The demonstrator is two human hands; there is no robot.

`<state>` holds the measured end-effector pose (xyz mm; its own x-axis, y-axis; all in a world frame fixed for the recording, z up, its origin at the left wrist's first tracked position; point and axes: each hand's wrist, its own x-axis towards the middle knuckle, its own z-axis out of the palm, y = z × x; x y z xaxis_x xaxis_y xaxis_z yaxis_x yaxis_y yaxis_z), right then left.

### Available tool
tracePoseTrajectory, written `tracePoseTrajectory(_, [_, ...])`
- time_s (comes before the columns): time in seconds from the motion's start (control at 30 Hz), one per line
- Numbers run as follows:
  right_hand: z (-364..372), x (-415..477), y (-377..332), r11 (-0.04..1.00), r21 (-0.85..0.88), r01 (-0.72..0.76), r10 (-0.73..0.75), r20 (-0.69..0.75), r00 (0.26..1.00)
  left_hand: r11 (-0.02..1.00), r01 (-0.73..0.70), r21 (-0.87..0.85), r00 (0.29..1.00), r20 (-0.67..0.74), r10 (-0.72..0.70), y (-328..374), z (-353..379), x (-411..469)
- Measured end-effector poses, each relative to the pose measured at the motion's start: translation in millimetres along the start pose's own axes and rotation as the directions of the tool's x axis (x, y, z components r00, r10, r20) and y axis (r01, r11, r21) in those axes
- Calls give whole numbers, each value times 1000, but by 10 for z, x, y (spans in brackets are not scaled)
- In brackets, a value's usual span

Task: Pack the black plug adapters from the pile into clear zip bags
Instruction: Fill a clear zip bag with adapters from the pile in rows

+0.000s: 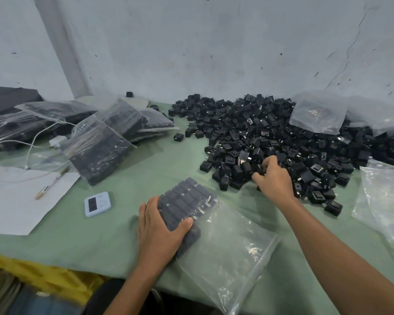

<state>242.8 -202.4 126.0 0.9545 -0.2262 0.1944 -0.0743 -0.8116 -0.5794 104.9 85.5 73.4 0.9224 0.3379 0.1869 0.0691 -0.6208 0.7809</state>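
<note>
A big pile of black plug adapters (271, 137) covers the right half of the green table (114, 242). A clear zip bag (228, 244) lies in front of me with rows of adapters (187, 201) packed in its far end. My left hand (162, 230) rests on the near end of those rows, thumb over the top, holding the bag down. My right hand (274, 178) reaches into the near edge of the pile, fingers curled around a few adapters.
Several filled bags (100, 146) lie stacked at the left. Empty clear bags rest on the pile (319, 112) and at the right edge (384, 201). A small white timer (97, 203), a paper sheet (16, 201) with a pen, and a white cable lie at the left.
</note>
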Motion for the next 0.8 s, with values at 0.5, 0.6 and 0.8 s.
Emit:
tracePoseTrajectory(0.5, [-959, -2049, 551, 743, 536, -400, -147, 714, 685, 999, -24, 32, 1000, -9, 24, -37, 28, 19])
tracePoseTrajectory(0.6, [-683, -2280, 384, 643, 554, -529, -176, 779, 602, 999, -29, 27, 999, -15, 29, -27, 22, 27])
tracePoseTrajectory(0.8, [-97, -2205, -114, 21, 728, -686, -55, 686, 726, 999, -16, 29, 1000, 14, 15, -4, -5, 20])
